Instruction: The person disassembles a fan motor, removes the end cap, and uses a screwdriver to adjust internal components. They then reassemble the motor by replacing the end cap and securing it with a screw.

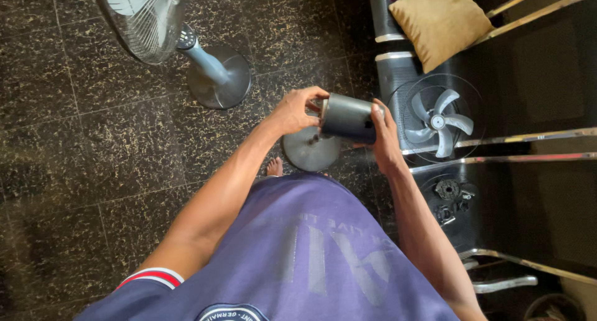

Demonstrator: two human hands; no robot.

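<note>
Purple shirt (311,259) cloth fills the bottom of the view, with both bare forearms reaching out from it. Between the hands sits a dark grey cylinder (348,118), held in the air on its side at about waist height, above the floor and clear of everything else. Left hand (297,111) curls over its left end, fingers bent at the rim; right hand (384,137) cups its right end and underside, palm against the casing. Both hands are closed on it.

Directly beneath the cylinder a round grey base (309,150) rests on the floor, and a bare foot (274,167) shows just beside that base. Further left, a standing fan (149,16) leans into view at the top, its wire cage near the upper edge and its pale blue stem running down to a second round base (221,78).

To the right, a fan guard with white blades (437,119) lies on a dark glossy seat (435,190) framed with metal rails. Small dark parts (451,200) lie on the same surface, nearer the person. A tan cushion (440,22) sits at the top right.

Dark stone tiles with yellow flecks (81,141) cover the floor, divided by thin pale joints.
</note>
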